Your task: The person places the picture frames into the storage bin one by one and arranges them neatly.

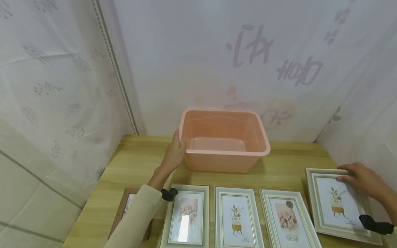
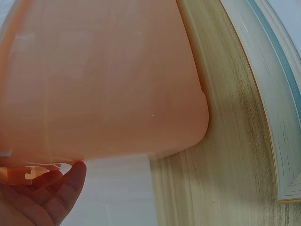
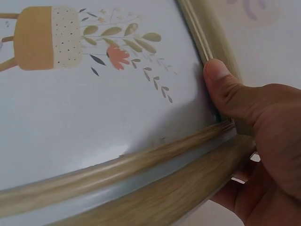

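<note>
My left hand (image 1: 174, 153) grips the left rim of a pink plastic basin (image 1: 217, 163) at the back of the table. In the left wrist view its fingers (image 2: 70, 188) curl at the basin's edge. On the right, my right hand (image 1: 364, 181) holds a pale picture frame (image 1: 310, 196) by its upper right corner. The right wrist view shows the thumb (image 3: 223, 89) on the front of the frame's border, with other fingers behind it. Its picture (image 3: 117, 56) shows a potted plant with a red flower. The basin's visible inside holds nothing.
Along the table (image 1: 139, 162) front lie a brown frame (image 1: 124, 199), partly hidden by my left sleeve, and three pale frames: one with pink flowers (image 1: 187, 210), one with a potted plant (image 1: 237, 217), one with "free style" lettering (image 1: 288, 220). A printed curtain (image 1: 192, 62) hangs behind.
</note>
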Tool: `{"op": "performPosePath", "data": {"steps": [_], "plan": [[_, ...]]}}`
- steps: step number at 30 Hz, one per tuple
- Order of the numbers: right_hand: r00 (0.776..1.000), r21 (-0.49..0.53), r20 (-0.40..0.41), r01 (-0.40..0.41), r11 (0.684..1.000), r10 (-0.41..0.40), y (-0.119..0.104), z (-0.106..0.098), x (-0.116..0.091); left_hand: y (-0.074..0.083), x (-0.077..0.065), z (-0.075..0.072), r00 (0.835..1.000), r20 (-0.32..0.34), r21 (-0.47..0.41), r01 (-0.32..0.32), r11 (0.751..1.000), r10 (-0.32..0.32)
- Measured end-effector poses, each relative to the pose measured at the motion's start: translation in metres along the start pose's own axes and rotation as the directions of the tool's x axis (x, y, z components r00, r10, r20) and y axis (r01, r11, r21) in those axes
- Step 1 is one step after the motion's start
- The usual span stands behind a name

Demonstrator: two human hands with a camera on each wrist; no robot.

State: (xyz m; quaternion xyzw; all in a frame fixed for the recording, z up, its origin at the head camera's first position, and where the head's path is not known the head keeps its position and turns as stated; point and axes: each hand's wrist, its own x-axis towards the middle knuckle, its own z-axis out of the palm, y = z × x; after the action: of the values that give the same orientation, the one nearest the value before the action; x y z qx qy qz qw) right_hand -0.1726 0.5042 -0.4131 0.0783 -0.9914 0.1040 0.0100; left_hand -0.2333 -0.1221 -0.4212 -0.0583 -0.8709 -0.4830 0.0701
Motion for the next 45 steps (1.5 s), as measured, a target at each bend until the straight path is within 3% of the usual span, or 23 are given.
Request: {"op": "performPosePath", "data": {"steps": [5, 10, 20, 32, 36, 41, 45], "plan": [[0.998, 0.028, 0.041, -0.052, 0.998, 0.051, -0.007, -0.006, -0.003, -0.010, -0.014, 0.007, 1.000, 0.012, -0.002, 0.027, 1.000, -0.027], [1.000, 0.007, -0.009, -0.026, 1.000, 0.026, -0.018, -0.007, -0.004, -0.015, -0.021, 0.011, 0.999, 0.017, -0.018, 0.035, 0.999, -0.034], [0.985, -0.007, -0.170, 0.040, 0.999, -0.041, -0.042, -0.025, 0.002, -0.011, -0.015, 0.009, 1.000, 0.010, -0.022, 0.014, 1.000, -0.014], [0.978, 0.063, -0.207, 0.029, 0.998, -0.016, -0.080, -0.053, 0.012, -0.004, -0.006, 0.004, 1.000, 0.004, -0.015, -0.007, 1.000, 0.007], [0.972, 0.088, -0.233, 0.014, 0.996, 0.007, -0.095, -0.066, 0.021, 0.002, 0.004, -0.002, 0.999, -0.012, -0.004, -0.044, 0.999, 0.044], [0.930, 0.100, -0.367, 0.006, 0.995, 0.031, -0.118, -0.091, 0.028, 0.014, 0.012, -0.011, 0.997, -0.015, -0.005, -0.081, 0.997, 0.081], [0.863, 0.106, -0.504, 0.011, 0.994, 0.044, -0.140, -0.103, 0.026, 0.017, 0.010, -0.015, 0.999, 0.003, -0.002, -0.050, 0.999, 0.050]]}}
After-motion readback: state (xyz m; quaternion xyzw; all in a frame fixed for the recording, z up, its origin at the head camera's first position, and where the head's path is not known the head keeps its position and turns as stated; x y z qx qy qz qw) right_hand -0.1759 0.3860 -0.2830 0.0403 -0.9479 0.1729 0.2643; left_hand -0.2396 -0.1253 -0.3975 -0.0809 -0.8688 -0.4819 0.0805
